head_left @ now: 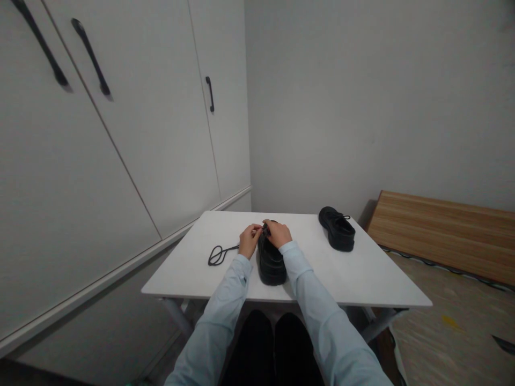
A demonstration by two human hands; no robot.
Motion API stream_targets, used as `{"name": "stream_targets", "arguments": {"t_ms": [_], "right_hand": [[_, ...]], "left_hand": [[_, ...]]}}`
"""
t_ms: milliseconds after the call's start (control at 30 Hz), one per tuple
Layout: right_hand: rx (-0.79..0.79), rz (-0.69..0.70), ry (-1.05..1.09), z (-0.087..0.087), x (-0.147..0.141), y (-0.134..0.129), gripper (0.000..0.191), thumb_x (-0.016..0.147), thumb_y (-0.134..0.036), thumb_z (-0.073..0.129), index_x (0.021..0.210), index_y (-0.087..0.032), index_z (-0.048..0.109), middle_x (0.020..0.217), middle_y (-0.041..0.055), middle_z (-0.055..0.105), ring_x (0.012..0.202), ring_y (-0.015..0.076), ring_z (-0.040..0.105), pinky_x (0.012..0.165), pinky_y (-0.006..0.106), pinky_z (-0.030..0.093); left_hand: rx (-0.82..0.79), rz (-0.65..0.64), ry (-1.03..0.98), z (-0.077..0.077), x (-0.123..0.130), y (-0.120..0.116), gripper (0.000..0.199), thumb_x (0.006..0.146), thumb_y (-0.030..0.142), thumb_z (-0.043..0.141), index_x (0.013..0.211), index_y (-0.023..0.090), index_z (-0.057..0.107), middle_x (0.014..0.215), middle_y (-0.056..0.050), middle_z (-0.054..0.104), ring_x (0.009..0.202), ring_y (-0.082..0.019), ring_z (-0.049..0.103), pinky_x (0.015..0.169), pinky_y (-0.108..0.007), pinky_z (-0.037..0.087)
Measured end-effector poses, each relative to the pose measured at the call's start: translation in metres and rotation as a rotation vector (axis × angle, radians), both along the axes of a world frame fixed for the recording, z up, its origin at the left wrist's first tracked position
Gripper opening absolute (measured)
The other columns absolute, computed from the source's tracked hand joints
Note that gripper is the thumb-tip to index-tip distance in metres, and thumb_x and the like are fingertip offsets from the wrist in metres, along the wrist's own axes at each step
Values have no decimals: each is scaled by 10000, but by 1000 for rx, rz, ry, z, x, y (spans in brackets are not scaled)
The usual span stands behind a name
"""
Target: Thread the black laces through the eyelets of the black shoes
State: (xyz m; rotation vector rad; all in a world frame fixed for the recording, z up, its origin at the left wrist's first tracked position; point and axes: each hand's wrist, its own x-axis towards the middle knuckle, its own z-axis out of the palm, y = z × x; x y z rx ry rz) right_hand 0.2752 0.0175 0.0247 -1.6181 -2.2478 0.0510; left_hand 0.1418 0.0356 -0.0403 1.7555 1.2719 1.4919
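- Centrally, one black, thick-soled shoe [272, 271] stands upright on a white rectangular table [185, 279], heel toward the person.
- Left hand [249, 240]: fingers bend together at the shoe's front; what they hold, cannot tell.
- Right hand [279, 234]: fingers curl over the same spot; its hold is likewise unclear.
- Thin black looped cord [218, 256]: lies left, reaching the left hand.
- Second black laced shoe [341, 233]: rests near the table's far right corner.

Appears domestic; cannot be confirmed as home or office. Includes white cupboards [161, 118] with dark handles [90, 56] along the left, a plain wall [341, 96], a white table [362, 279] and, at right, a wood-grained board [442, 230].
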Motion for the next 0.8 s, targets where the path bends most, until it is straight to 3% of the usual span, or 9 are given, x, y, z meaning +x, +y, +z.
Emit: {"name": "stream_targets", "arguments": {"t_ms": [200, 333, 500, 800], "right_hand": [[-22, 36, 142, -12, 6, 9, 296, 762, -68, 550, 997, -210, 662, 1022, 60, 699, 968, 199, 627, 839, 279, 437], [-25, 31, 204, -16, 6, 14, 293, 728, -16, 544, 928, -175, 687, 976, 64, 712, 929, 181, 637, 859, 261, 438], [-18, 35, 236, -18, 4, 17, 260, 721, -17, 560, 895, -159, 690, 930, 62, 714, 875, 170, 635, 829, 259, 446], [10, -16, 243, -24, 4, 22, 220, 709, -74, 628, 918, -137, 651, 918, 79, 649, 841, 170, 590, 818, 293, 435]], "left_hand": [[9, 42, -2, -3, -4, 1, 141, 875, 248, 460, 889, 169, 576, 910, -42, 649, 754, -132, 670, 719, -250, 504], [57, 145, 162, -5, -7, 2, 123, 859, 190, 474, 839, 178, 595, 851, -39, 645, 805, -149, 631, 766, -272, 487], [94, 182, 314, -2, -8, -2, 145, 862, 174, 472, 824, 189, 611, 844, -40, 638, 833, -164, 593, 782, -282, 461], [63, 170, 367, -3, -4, -2, 145, 856, 182, 497, 839, 201, 639, 854, -37, 619, 842, -167, 583, 789, -290, 452]]}}
